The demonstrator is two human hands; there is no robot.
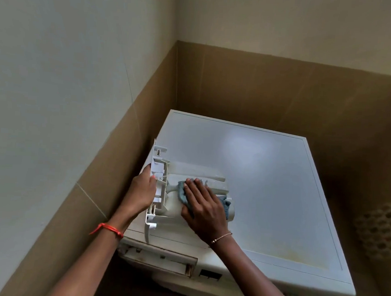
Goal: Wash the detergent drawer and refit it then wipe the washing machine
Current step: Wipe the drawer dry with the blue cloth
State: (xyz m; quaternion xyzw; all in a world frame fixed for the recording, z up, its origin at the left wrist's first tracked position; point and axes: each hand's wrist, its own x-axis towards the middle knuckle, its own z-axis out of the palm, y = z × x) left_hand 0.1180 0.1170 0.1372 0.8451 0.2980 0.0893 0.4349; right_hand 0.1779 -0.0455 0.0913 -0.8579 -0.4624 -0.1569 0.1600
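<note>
The white detergent drawer (164,187) lies upside down on the left part of the washing machine's top (269,176), its front panel turned to the left. My left hand (141,191) grips that front panel from the left side. My right hand (205,209) lies flat on a blue-grey cloth (182,192) and presses it onto the drawer's underside. Most of the cloth is hidden under the hand. The empty drawer slot (159,259) gapes in the machine's front at the upper left.
The machine stands in a corner, with a tan-tiled wall (96,164) close on the left and behind. A perforated laundry basket (383,230) is at the right edge. The right part of the machine's top is bare.
</note>
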